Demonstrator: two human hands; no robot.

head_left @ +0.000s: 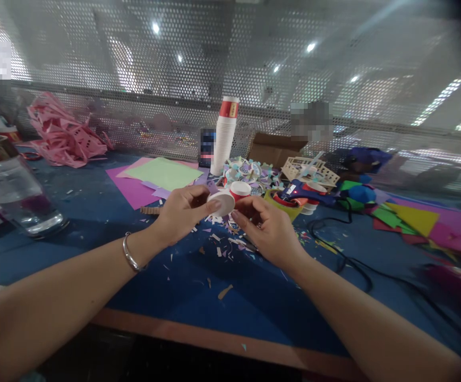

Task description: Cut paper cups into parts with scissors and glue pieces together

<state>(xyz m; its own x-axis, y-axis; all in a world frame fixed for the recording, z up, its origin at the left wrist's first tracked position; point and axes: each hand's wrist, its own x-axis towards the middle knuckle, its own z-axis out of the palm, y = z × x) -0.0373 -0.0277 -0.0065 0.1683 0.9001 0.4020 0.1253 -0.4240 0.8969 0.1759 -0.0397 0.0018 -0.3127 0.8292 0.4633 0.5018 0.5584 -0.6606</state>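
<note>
My left hand (185,212) pinches a small white round piece (223,203), which looks like the base of a cut-down paper cup, between thumb and fingers. A bit of purple paper (212,187) shows at its upper left edge. Close against the right side of the round piece is my right hand (268,228), its fingers bent and drawn together; what they hold, if anything, is hidden. Just behind the hands stands a red and white paper cup (240,190). Paper scraps (224,246) lie scattered on the blue table (182,297) below.
A tall stack of paper cups (225,138) rises behind coloured paper sheets (162,172). To the right, a blue glue gun (306,193) rests on a yellow container (284,207), its black cable (358,260) trailing rightward. A clear water jug (19,196) and pink paper strips (65,132) stand left.
</note>
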